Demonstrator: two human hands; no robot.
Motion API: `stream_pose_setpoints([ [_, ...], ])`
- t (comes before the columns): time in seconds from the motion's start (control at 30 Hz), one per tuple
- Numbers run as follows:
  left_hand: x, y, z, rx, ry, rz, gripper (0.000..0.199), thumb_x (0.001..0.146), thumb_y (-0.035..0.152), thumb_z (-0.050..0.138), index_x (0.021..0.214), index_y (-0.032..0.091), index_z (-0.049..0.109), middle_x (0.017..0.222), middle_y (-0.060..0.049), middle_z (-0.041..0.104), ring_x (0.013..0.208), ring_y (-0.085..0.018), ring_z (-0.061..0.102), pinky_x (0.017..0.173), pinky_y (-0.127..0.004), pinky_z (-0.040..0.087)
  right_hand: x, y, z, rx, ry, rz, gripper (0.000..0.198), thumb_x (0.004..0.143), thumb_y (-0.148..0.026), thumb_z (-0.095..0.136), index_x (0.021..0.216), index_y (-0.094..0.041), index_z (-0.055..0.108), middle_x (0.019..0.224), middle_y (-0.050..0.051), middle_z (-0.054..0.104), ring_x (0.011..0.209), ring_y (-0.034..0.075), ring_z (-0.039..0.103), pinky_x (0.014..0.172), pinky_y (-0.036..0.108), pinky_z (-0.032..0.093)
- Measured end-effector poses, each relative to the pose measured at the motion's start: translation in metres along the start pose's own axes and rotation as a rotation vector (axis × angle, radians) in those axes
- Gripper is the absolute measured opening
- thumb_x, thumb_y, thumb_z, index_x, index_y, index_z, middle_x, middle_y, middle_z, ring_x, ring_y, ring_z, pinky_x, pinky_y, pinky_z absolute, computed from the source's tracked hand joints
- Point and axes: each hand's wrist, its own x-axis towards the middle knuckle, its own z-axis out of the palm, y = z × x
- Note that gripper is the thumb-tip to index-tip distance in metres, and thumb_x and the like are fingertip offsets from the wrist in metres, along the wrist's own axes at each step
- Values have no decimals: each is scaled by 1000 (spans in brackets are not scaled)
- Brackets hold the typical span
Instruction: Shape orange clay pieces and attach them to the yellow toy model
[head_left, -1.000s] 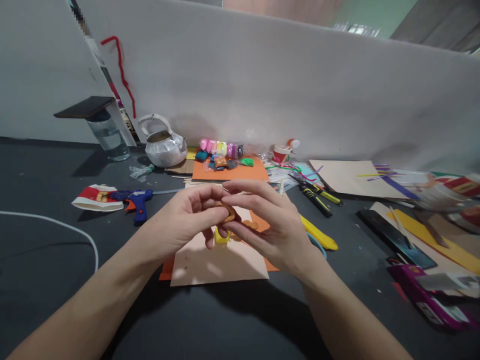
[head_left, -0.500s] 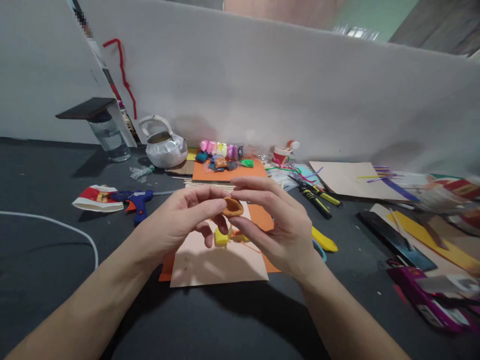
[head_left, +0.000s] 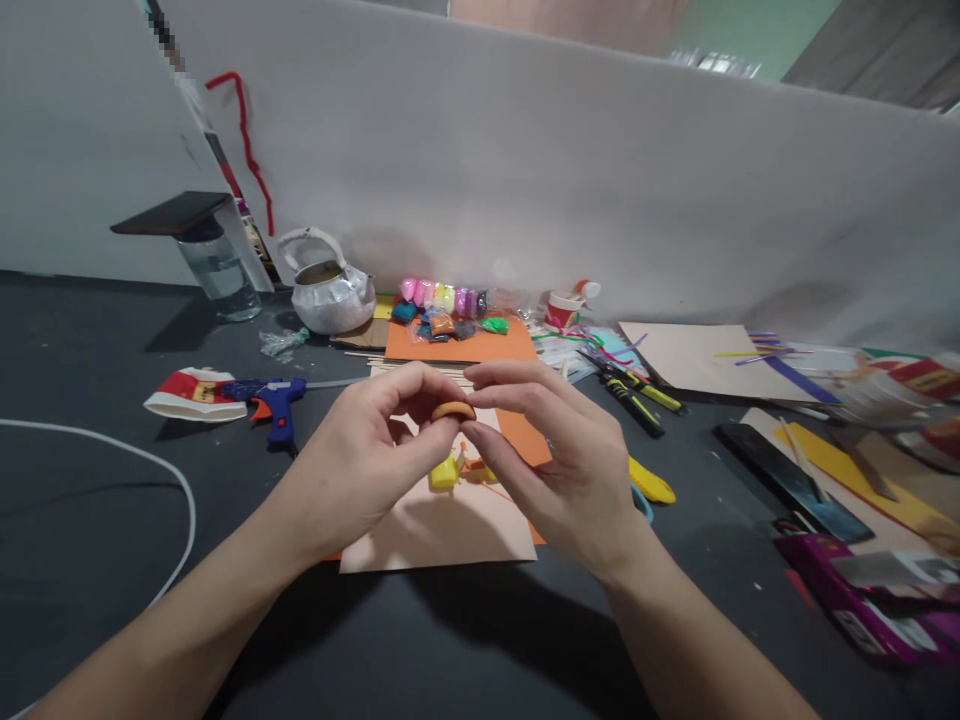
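Centre: two hands, one orange-brown piece. Left half: one kettle, one glue gun, one clear jar.

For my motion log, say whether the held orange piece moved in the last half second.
Yes: slightly left, judged against the kettle, which stayed put; the orange piece.

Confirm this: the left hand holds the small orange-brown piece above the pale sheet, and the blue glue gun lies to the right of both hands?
Not quite: the head view shows the blue glue gun to the left of both the left hand and right hand. The left hand does hold the small orange-brown piece above the pale sheet.
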Motion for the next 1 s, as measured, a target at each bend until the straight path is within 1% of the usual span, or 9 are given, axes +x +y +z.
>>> stream_pose_setpoints([
  [0.1, 0, -1, 1, 18, 16, 18, 15, 91, 16, 66, 100, 24, 73, 96, 5, 73, 81, -7, 63, 65, -16, 49, -1, -1, -1, -9, 14, -22, 10, 95, -13, 69, 104, -11, 71, 110, 15, 74, 105, 19, 72, 90, 32, 58],
  [0.23, -1, 0, 2, 53, 30, 58, 16, 91, 14, 63, 98, 23, 74, 91, 6, 72, 78, -8, 61, 65, -18, 48, 1, -3, -2, -31, 27, -108, 17, 94, -6, 67, 110, -10, 71, 112, 16, 74, 105, 18, 71, 90, 30, 59],
  [0.37, -2, 1, 4, 69, 48, 71, 18, 90, 12, 62, 96, 23, 74, 88, 7, 71, 76, -8, 60, 66, -19, 46, 1, -2, 0, -71, 39, -154, 15, 93, -4, 66, 105, -8, 73, 109, 17, 74, 101, 18, 71, 86, 30, 60],
  [0.57, -2, 1, 5, 83, 52, 93, 18, 91, 13, 62, 96, 24, 76, 86, 8, 71, 75, -7, 60, 64, -19, 45, 0, 0, 1, -82, 43, -168, 15, 93, -3, 66, 104, -8, 74, 109, 17, 75, 101, 18, 72, 87, 30, 60],
  [0.77, -5, 2, 5, 88, 55, 84, 17, 92, 16, 63, 99, 24, 76, 87, 7, 73, 83, -11, 65, 75, -22, 50, 1, -3, -2, -18, 32, -122, 18, 94, -7, 68, 111, -7, 73, 110, 17, 75, 104, 17, 71, 90, 31, 59],
  [0.9, -4, 1, 5, 108, 67, 80, 17, 92, 16, 63, 99, 25, 76, 89, 7, 74, 84, -11, 65, 74, -23, 50, 1, -6, -3, -25, 17, -112, 14, 94, -8, 67, 107, -8, 73, 109, 17, 75, 104, 18, 71, 91, 32, 59],
  [1.0, -3, 2, 5, 79, 32, 61, 18, 92, 16, 61, 101, 25, 75, 91, 6, 74, 87, -12, 66, 75, -24, 50, 2, -6, -3, -33, 20, -105, 16, 95, -8, 67, 109, -10, 72, 110, 15, 75, 105, 18, 71, 90, 33, 59],
])
